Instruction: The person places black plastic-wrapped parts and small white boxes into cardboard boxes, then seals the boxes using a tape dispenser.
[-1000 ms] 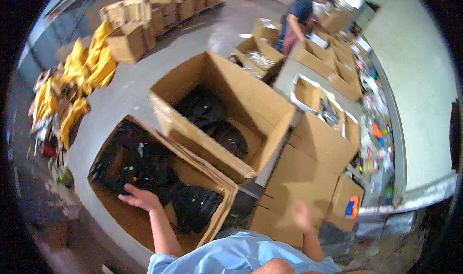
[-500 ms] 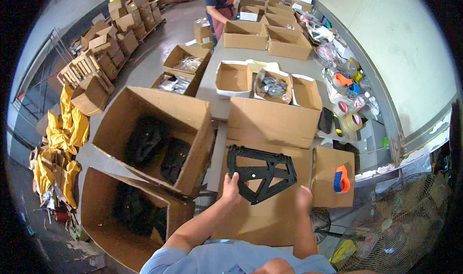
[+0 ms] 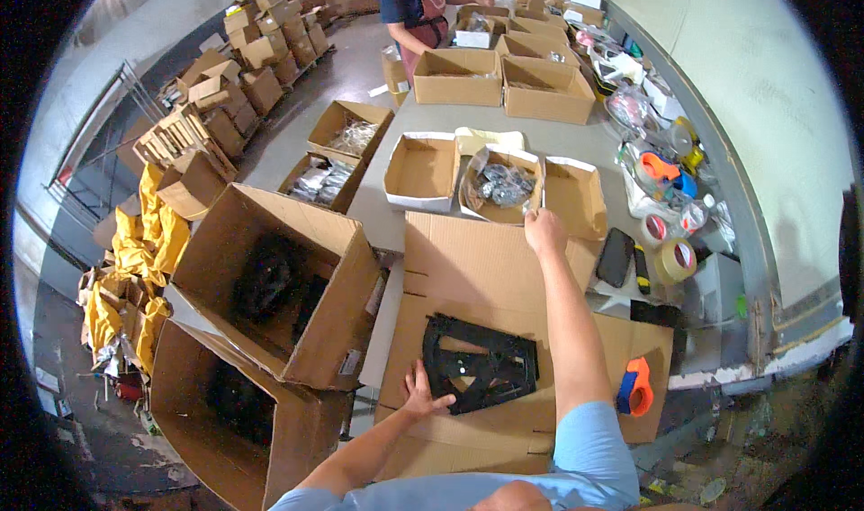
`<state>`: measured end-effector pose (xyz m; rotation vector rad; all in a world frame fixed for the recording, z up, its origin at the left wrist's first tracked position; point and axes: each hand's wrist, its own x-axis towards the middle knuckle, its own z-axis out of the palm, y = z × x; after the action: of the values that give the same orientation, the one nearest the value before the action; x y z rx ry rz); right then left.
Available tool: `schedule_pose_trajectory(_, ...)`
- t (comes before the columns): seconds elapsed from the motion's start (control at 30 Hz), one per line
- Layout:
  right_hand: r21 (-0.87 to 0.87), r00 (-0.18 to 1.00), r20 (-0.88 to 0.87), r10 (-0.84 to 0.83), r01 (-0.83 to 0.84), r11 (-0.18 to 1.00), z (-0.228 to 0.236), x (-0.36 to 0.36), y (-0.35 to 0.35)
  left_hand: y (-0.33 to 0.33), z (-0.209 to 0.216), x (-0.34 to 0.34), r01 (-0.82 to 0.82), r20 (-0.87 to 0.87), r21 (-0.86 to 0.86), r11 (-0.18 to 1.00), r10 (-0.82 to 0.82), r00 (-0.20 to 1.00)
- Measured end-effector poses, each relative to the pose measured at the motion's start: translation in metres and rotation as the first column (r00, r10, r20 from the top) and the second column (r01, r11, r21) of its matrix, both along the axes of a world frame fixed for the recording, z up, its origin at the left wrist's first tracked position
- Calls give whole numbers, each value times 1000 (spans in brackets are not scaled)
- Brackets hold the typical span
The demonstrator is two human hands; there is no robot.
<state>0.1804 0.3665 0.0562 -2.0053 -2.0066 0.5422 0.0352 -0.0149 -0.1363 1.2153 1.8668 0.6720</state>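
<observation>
A black plastic frame (image 3: 500, 365) with cut-out openings lies on an unfolded cardboard sheet (image 3: 486, 264) in front of me. My left hand (image 3: 419, 394) rests at its left edge, fingers spread, the thumb touching the frame. My arm on the other side stretches forward, and my right hand (image 3: 545, 232) is at the near rim of a small open box (image 3: 541, 187) that holds a clear plastic bag (image 3: 504, 185) of dark parts. The fingers of that hand are curled together; what they grip, if anything, is hidden.
Two large cartons (image 3: 346, 309) with black parts stand to my left. Small open boxes (image 3: 421, 174) line the table beyond the sheet. An orange-and-blue tape dispenser (image 3: 637, 388), a phone (image 3: 615, 255) and tape rolls (image 3: 675, 261) lie on the right. Another person (image 3: 416, 16) stands at the far end.
The black frame went from being held up in my left hand to lying on the cardboard. My left hand opened against it. My right hand moved forward to the small box.
</observation>
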Motion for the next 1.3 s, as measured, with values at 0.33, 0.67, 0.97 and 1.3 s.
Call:
schedule_pose_trajectory(0.33,-328,979,137,148,-97,940,-92,-4,127,10,-12,3,45,122,-86,995,-34,992)
schedule_pose_trajectory(0.67,-134,281,-957,-69,-219,967,-12,55,70,4,-14,-4,25,160,-120,992,-6,987)
schedule_pose_trajectory(0.97,64,157,-981,113,-285,956,47,139,-32,5,9,-4,-63,142,-33,998,67,988)
schedule_pose_trajectory(1.3,406,747,-256,613,-492,770,-9,138,-160,64,30,16,-77,20,499,863,77,997)
